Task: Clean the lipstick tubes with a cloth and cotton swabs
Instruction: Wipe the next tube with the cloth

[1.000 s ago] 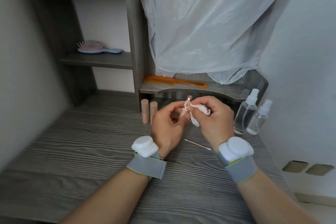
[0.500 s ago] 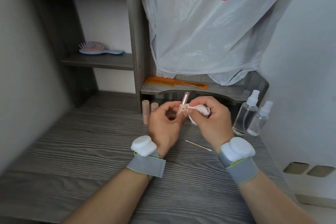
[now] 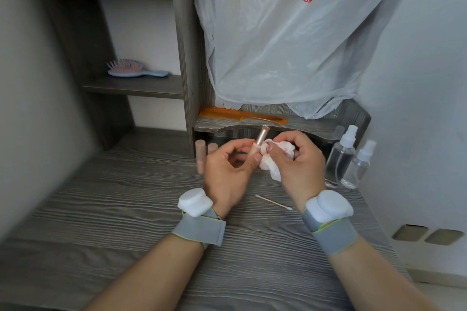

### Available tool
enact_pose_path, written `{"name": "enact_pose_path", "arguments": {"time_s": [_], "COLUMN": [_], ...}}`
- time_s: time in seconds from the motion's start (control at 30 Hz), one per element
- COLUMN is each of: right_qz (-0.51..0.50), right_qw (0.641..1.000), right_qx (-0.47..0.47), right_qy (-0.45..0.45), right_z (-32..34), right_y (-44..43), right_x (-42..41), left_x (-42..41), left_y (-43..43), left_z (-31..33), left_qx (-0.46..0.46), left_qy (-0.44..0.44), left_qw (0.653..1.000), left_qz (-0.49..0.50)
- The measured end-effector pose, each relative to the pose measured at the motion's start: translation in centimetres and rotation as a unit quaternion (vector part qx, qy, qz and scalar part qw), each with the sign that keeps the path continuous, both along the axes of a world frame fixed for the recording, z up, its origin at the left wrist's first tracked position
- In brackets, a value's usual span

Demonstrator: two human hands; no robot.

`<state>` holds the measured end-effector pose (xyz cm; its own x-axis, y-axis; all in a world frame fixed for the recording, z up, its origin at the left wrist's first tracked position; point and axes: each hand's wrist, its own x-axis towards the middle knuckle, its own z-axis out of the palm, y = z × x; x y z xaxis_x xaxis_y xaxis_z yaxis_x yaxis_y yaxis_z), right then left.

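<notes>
left hand [image 3: 225,171] fingers pinch the rose-gold lipstick tube [image 3: 260,142], tilted upright; right hand [image 3: 300,159] fingers bunch a white cloth [image 3: 274,168] against it, above the desk's [image 3: 126,209] back edge.

Head view looks forward and down, close over the desk [image 3: 126,222].

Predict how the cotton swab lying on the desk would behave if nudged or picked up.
The cotton swab is a thin straight stick, so a sideways nudge would probably roll it across the flat desk. It looks very light. Lying flat on the wood, it likely needs a fingertip pinch to lift.
</notes>
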<state>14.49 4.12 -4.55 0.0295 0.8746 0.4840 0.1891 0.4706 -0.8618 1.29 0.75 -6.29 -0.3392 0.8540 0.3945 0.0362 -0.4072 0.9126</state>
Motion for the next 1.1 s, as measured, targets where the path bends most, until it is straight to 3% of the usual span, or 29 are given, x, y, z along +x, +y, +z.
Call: {"name": "enact_pose_path", "arguments": {"time_s": [0.2, 0.37, 0.73, 0.93, 1.1], "right_qz": [0.024, 0.070, 0.000, 0.127, 0.146], "right_qw": [1.000, 0.988, 1.000, 0.989, 0.986], "right_qx": [-0.008, -0.064, 0.013, -0.045, -0.054], "right_qy": [0.008, 0.123, -0.022, 0.055, 0.060], "right_z": [0.01, 0.26, -0.15, 0.13, -0.23], "right_y": [0.02, 0.28, 0.02, -0.46, -0.13], "right_x": [-0.11, -0.14, -0.05, -0.46, -0.53], "left_x": [-0.14, -0.10, 0.19, -0.26, -0.04], "left_y": [0.06, 0.00, -0.21, -0.10, -0.32], "left_z": [-0.08, -0.09, 0.13, 0.21, 0.46], "left_qx": [0.008, 0.014, 0.030, 0.041, 0.052], "left_qy": [0.003, 0.007, 0.016, 0.017, 0.035], "left_qw": [1.000, 1.000, 0.999, 0.999, 0.998], "left_qz": [0.011, 0.015, 0.014, 0.025, 0.009]}}
